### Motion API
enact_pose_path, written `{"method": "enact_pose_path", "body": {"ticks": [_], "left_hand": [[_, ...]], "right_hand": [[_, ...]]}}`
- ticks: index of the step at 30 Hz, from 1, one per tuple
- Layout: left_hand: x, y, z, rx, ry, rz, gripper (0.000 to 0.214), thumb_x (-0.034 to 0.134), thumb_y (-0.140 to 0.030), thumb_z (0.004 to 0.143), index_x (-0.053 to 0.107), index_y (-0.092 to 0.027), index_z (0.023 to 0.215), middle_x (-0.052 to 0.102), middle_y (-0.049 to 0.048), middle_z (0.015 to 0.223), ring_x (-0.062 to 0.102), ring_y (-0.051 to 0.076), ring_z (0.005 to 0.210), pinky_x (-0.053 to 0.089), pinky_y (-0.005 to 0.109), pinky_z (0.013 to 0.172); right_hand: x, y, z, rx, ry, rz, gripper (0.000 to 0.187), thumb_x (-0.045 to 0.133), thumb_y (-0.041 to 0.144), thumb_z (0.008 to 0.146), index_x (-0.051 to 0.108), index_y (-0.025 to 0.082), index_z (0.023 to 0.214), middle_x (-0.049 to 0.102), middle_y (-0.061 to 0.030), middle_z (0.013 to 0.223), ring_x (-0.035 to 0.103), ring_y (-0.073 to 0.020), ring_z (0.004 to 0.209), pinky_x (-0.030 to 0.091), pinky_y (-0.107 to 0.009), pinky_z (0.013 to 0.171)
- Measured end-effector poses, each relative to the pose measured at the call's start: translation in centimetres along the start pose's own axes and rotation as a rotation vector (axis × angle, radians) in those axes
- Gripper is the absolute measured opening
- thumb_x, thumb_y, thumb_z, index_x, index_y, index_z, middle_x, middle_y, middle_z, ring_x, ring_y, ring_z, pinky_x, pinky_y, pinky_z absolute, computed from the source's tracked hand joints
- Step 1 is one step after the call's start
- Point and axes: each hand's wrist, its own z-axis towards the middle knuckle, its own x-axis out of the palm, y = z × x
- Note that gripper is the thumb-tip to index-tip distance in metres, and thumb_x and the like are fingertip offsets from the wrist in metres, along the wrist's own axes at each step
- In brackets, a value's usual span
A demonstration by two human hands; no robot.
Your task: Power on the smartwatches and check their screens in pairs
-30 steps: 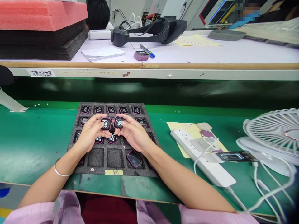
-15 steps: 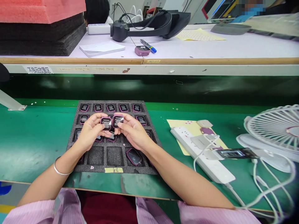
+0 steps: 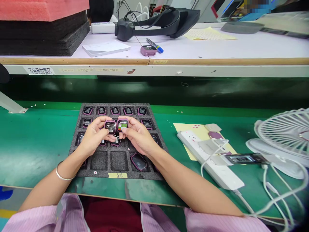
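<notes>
My left hand (image 3: 93,137) pinches a small pink-rimmed smartwatch body (image 3: 110,127) whose screen shows white text. My right hand (image 3: 137,135) holds a second watch body (image 3: 122,124), its screen lit in green, red and white. Both are held side by side above a dark foam tray (image 3: 101,163) on the green bench. Several more watch bodies sit in the tray's back rows (image 3: 115,111). One with a dark screen (image 3: 138,161) lies tilted in a front cell. Two front cells are empty.
A white power strip (image 3: 217,170) with plugs and cables lies right of the tray on yellow paper. A white desk fan (image 3: 285,138) stands at far right. The raised white shelf holds a headset (image 3: 156,25), notepad (image 3: 105,48), pen, a pink watch body (image 3: 148,50) and stacked foam (image 3: 43,29).
The right-hand watch's screen changed from a blue icon to text, then to a green, red and white display. The left-hand watch's screen went from a blue icon to text. Hands barely moved.
</notes>
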Motion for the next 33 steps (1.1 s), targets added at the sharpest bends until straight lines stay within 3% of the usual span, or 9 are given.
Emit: {"method": "enact_pose_path", "body": {"ticks": [6,14,17,23,33], "left_hand": [[-0.08,0.15,0.09,0.014,-0.001,0.023,0.037,0.071,-0.02,0.069,0.057,-0.017,0.104,0.07,0.0007,0.095,0.072,0.013,0.054,0.063,0.027,0.057],[-0.19,0.53,0.13,0.067,0.012,0.03,0.042,0.067,-0.014,0.067,0.056,-0.019,0.108,0.067,0.0014,0.103,0.072,0.012,0.059,0.064,0.029,0.063],[-0.1,0.58,0.17,0.076,0.012,0.039,0.044,0.069,-0.012,0.065,0.056,-0.019,0.107,0.067,0.0023,0.106,0.072,0.011,0.059,0.064,0.028,0.063],[-0.02,0.19,0.17,-0.008,0.003,-0.013,0.028,0.065,-0.031,0.078,0.058,-0.017,0.102,0.066,-0.0005,0.084,0.073,0.017,0.055,0.065,0.033,0.059],[-0.1,0.21,-0.09,-0.01,0.033,-0.025,0.032,0.065,-0.023,0.071,0.06,-0.017,0.102,0.069,0.0002,0.089,0.073,0.017,0.056,0.065,0.034,0.061]], "right_hand": [[0.0,-0.04,0.0,-0.008,0.002,-0.019,0.039,0.073,0.022,0.073,0.062,0.024,0.111,0.062,0.0027,0.083,0.058,-0.0123,0.062,0.045,-0.03,0.062],[0.19,-0.03,-0.19,-0.035,0.005,-0.017,0.057,0.075,0.017,0.07,0.053,0.029,0.121,0.063,0.0019,0.094,0.059,-0.0128,0.066,0.049,-0.031,0.065],[0.13,-0.19,-0.1,-0.052,-0.001,-0.028,0.052,0.076,0.016,0.068,0.054,0.028,0.114,0.063,0.0022,0.096,0.057,-0.0108,0.064,0.049,-0.029,0.064],[0.04,-0.12,0.15,0.016,-0.027,0.041,0.026,0.069,0.037,0.082,0.059,0.024,0.102,0.06,0.0042,0.077,0.054,-0.0107,0.055,0.043,-0.028,0.055],[0.11,-0.1,0.03,-0.019,-0.03,-0.021,0.034,0.077,0.033,0.075,0.059,0.024,0.102,0.061,0.0059,0.076,0.054,-0.0095,0.054,0.04,-0.028,0.054]]}}
